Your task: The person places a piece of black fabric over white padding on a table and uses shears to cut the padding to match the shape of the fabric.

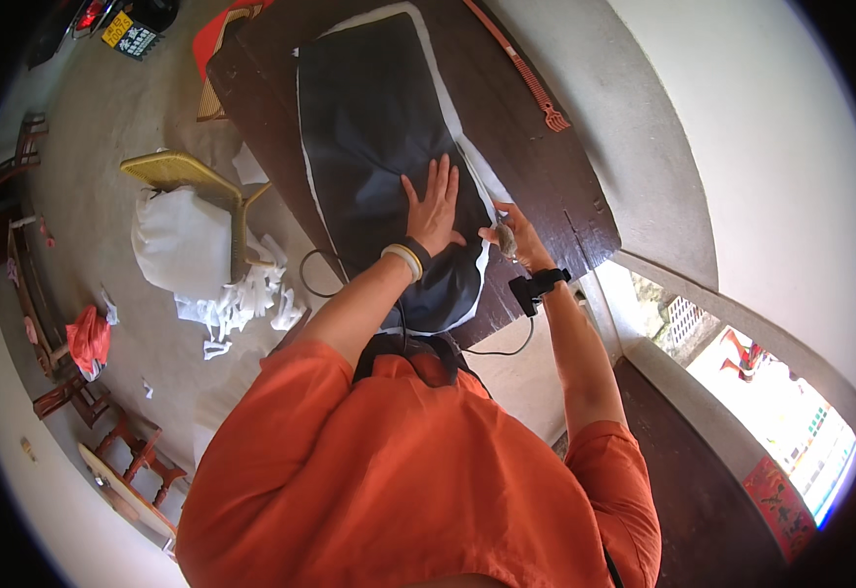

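A long piece of black fabric (369,108) lies on a dark brown wooden table (546,186), with a white layer (487,176) showing round its edges. My left hand (433,211) rests spread on the black fabric, palm down. At the fabric's right edge, beside the white layer, my right hand (526,240) has bent fingers around a small greyish object (506,240) that I cannot make out clearly. Black cables hang near both forearms, and a black device is strapped on my right wrist.
A red plastic back scratcher (526,83) lies along the table's right. Left on the floor are a yellow-framed chair (178,167) with white material (178,240), scattered white scraps (232,314), a red bag (88,343) and wooden furniture (144,456). A pale wall (742,127) stands right.
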Demonstrator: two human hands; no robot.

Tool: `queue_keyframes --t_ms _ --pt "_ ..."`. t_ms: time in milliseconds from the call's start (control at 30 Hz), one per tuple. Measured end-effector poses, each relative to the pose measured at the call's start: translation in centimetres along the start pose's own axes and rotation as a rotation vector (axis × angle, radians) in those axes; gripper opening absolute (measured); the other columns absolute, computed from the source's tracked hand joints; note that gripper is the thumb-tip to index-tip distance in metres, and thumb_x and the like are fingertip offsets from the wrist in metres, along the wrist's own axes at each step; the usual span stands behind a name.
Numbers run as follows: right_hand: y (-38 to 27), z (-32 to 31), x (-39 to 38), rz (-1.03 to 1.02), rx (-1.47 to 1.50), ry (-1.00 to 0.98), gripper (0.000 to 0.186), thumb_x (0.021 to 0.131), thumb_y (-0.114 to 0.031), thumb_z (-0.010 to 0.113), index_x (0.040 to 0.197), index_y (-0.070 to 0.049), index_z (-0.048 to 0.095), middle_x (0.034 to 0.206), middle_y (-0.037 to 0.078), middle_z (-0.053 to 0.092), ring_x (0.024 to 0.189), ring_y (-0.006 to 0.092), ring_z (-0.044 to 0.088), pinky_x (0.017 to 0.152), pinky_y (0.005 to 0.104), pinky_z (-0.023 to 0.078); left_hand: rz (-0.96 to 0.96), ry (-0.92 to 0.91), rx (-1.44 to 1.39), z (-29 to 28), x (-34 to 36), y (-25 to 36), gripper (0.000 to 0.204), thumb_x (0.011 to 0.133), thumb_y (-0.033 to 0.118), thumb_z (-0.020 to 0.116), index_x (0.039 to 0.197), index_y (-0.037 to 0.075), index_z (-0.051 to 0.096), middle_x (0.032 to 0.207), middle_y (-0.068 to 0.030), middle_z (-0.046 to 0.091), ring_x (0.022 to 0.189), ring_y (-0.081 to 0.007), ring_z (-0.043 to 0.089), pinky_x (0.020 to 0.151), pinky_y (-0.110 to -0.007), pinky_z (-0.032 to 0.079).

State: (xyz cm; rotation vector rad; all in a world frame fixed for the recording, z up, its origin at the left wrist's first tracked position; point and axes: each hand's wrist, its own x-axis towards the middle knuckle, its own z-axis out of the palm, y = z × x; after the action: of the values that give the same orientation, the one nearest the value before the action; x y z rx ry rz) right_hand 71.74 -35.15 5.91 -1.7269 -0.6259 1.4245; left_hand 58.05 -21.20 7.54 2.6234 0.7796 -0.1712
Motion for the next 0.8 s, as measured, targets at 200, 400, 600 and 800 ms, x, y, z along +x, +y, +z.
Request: queue_keyframes --t_ms 200,400,600,800 --pt "-0.7 0.1 -1.0 0.099 0.092 -0.006 0.076 0.076 -0.040 0.069 0.133 -0.007 0.032 0.079 0.005 0.053 0.067 0.0109 0.051 0.052 0.0217 0.040 0.110 0.209 -0.051 -1.6 1.8 -3.3 0.080 0.069 0.040 0.069 0.131 0.004 0.035 0.141 -0.0143 0.027 0.131 -0.0316 0.023 0.098 -0.063 0.020" --pt "-0.8 0.0 -0.6 0.111 0.055 -0.055 0.078 0.077 -0.046 0.066 0.133 -0.004 0.030 0.081 0.005 0.052 0.071 0.0125 0.051 0.062 0.0258 0.042 0.119 0.207 0.057 -4.4 6.0 -8.9 0.092 0.064 0.040 0.072 0.139 0.022 0.022 0.147 -0.0089 0.012 0.134 -0.0335 0.014 0.097 -0.067 0.016" --pt "-0.2 1.1 2.2 -0.074 -0.069 0.029 0.080 0.075 -0.046 0.068 0.132 -0.004 0.032 0.090 0.006 0.052 0.081 0.0129 0.051 0.073 0.0267 0.041 0.086 0.078 0.049 -3.0 7.2 -9.3 0.109 0.055 0.043 0.078 0.141 0.023 0.014 0.148 -0.0114 0.002 0.135 -0.0351 0.007 0.089 -0.075 0.016" --pt "-2.3 2.6 3.2 -0.007 0.054 0.086 0.077 0.074 -0.043 0.071 0.128 -0.002 0.036 0.097 0.007 0.052 0.082 0.0111 0.049 0.075 0.0246 0.040 0.086 0.100 0.034 -3.0 7.6 -9.5 0.112 0.053 0.044 0.079 0.141 0.021 0.014 0.148 -0.0118 0.003 0.135 -0.0355 0.008 0.087 -0.076 0.018"
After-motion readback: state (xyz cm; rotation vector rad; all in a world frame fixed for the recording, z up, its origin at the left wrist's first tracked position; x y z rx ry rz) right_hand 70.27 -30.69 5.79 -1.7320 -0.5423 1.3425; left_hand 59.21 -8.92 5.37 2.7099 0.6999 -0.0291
